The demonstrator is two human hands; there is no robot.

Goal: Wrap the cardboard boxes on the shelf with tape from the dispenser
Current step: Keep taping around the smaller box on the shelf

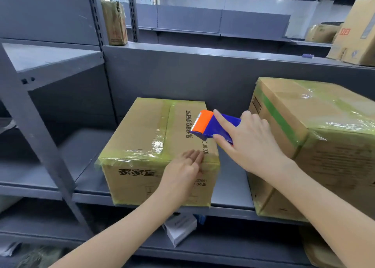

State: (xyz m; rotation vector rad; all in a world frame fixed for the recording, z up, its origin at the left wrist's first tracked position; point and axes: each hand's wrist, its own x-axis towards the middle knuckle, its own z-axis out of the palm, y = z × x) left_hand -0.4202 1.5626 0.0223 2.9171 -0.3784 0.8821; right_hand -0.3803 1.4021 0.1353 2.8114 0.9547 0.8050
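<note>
a bigger wrapped box (324,125) sits just beside the dispenser (211,125).

Blue-and-orange tape dispenser (213,126); tan cardboard boxes (154,152), yellow-green tape; grey shelf (91,152).

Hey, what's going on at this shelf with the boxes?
A person is taping up cardboard boxes on a grey metal shelf. Their right hand grips a blue and orange tape dispenser, its orange end at the top of the smaller box, while the left hand rests flat on that box's front top edge. Shiny tape already covers much of this box and the larger box beside it.
</note>
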